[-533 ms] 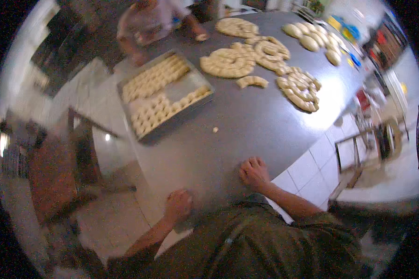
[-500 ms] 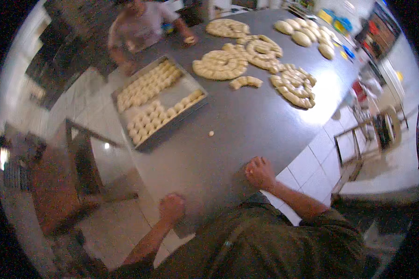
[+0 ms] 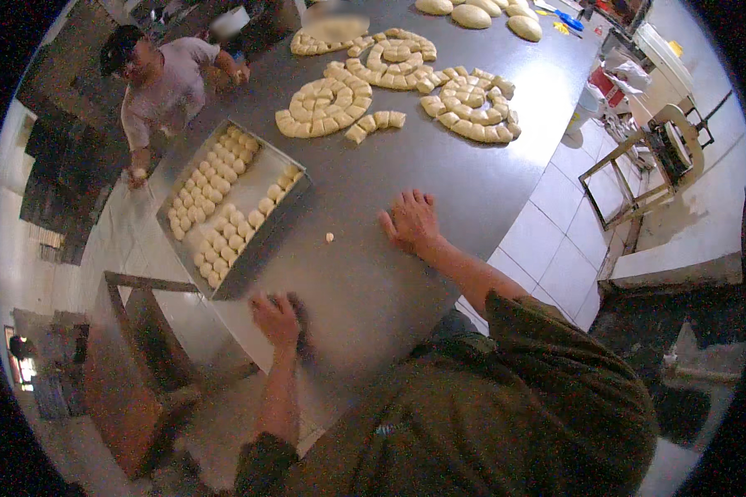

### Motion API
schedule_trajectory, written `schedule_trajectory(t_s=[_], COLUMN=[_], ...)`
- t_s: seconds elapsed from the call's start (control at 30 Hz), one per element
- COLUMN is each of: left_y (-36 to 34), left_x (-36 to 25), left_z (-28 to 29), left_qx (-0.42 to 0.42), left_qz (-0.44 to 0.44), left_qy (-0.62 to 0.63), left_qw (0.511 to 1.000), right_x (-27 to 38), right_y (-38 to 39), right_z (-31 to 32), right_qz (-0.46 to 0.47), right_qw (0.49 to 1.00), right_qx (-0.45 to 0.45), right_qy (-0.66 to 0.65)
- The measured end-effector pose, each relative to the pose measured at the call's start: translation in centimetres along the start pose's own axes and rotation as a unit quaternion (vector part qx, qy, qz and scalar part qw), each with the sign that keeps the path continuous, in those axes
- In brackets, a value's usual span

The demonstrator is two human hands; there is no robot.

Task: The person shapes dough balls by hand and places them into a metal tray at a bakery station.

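Note:
My right hand [image 3: 410,222] rests palm down over the steel table, its fingers curled inward. Whatever lies under that palm is hidden. Nearer the table's left edge is my left hand [image 3: 275,319], also cupped with bent fingers, and its underside does not show. A tiny piece of dough [image 3: 329,238] lies on the steel between the two hands. Beyond my left hand stands a metal tray [image 3: 249,178] with rows of small round dough balls [image 3: 211,178]. Farther off, a short curved strip of cut dough [image 3: 376,123] lies beside coils of dough cut into pieces [image 3: 323,106].
A co-worker [image 3: 170,87] stands at the table's far left side, behind the tray. Large smooth dough loaves [image 3: 471,15] and a blue tool [image 3: 569,21] are at the far end. A wooden-framed stand [image 3: 646,166] is on the tiled floor to the right.
Both my hands have moved farther forward over the table. The view has swung, so the tray and dough coils appear farther left. The co-worker's arm is now away from the dough coils.

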State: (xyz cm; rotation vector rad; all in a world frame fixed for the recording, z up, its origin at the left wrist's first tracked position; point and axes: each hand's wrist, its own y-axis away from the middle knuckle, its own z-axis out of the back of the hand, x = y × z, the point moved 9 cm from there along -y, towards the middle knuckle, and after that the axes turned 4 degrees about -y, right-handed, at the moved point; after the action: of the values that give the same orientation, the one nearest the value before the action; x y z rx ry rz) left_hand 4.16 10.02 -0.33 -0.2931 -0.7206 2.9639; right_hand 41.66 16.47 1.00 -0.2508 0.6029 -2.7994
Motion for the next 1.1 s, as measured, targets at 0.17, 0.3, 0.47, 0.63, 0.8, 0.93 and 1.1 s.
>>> schedule_trajectory(t_s=[0.17, 0.3, 0.47, 0.63, 0.8, 0.93, 1.1], left_y=[7.2, 0.7, 8.0, -0.2, 4.9, 3.0, -0.7], left_x=[-1.5, 1.7, -1.3, 0.8, -3.3, 1.8, -2.7], left_z=[3.5, -0.5, -1.6, -0.9, -1.1, 0.6, -1.7], left_qx=[0.137, 0.06, -0.004, 0.051, 0.044, -0.005, 0.055], left_qz=[0.021, 0.013, -0.154, 0.017, 0.012, 0.006, 0.074], left_qy=[0.075, -0.034, -0.095, -0.027, 0.066, 0.027, 0.049], left_qw=[0.988, 0.997, 0.984, 0.998, 0.997, 1.0, 0.995], right_x=[0.6, -2.4, 1.1, -3.5, 1.4, -2.1, -2.6], right_y=[3.7, -2.4, 3.5, -1.1, 2.0, -1.2, -3.3], right_z=[-0.8, 1.0, -2.8, -2.9, -4.5, -0.1, -3.8], right_qz=[-0.012, -0.044, 0.051, -0.035, 0.166, 0.083, 0.007], right_qw=[0.984, 0.995, 0.989, 0.993, 0.983, 0.99, 0.989], right_qx=[0.162, 0.092, 0.068, 0.087, 0.081, 0.059, 0.018], right_qy=[-0.076, -0.018, -0.122, -0.07, 0.011, -0.098, -0.145])
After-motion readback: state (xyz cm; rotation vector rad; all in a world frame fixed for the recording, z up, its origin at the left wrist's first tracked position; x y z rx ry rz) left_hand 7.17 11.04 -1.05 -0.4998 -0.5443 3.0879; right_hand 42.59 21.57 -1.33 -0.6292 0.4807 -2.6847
